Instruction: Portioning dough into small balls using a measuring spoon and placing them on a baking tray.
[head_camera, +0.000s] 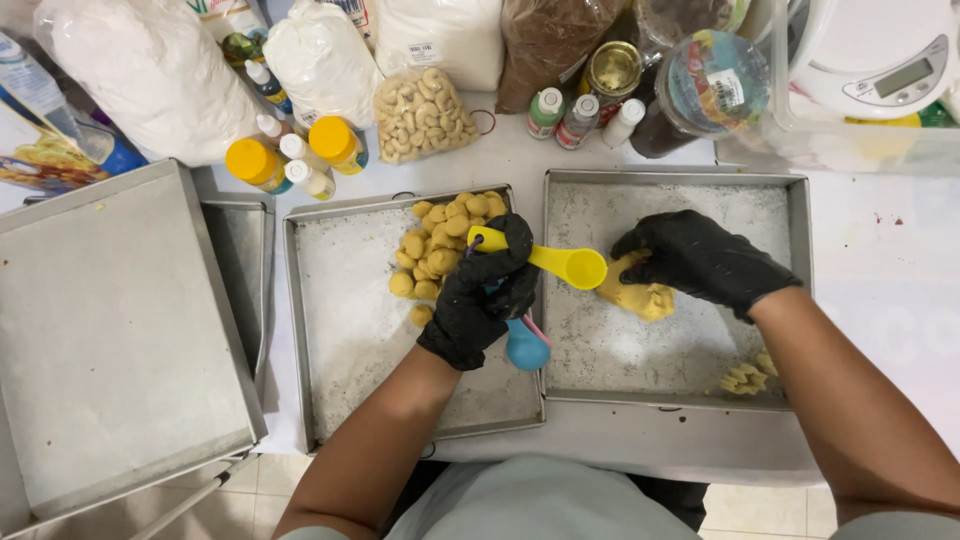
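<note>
My left hand (482, 295), in a black glove, grips a set of plastic measuring spoons; the yellow spoon (560, 263) sticks out to the right and a blue one (525, 346) hangs below. My right hand (695, 258), also black-gloved, presses on a lump of yellow dough (640, 297) in the right metal tray (680, 360), right beside the yellow spoon's bowl. The middle tray (350, 330) holds several small yellow dough balls (440, 250) piled near its far edge, just left of my left hand.
More dough scraps (748, 377) lie in the right tray's near corner. Stacked empty trays (110, 330) stand at the left. Behind are bags of flour (150, 70), a bag of cashews (425, 112), small colouring bottles (290, 160), jars (705, 85) and a kitchen scale (880, 60).
</note>
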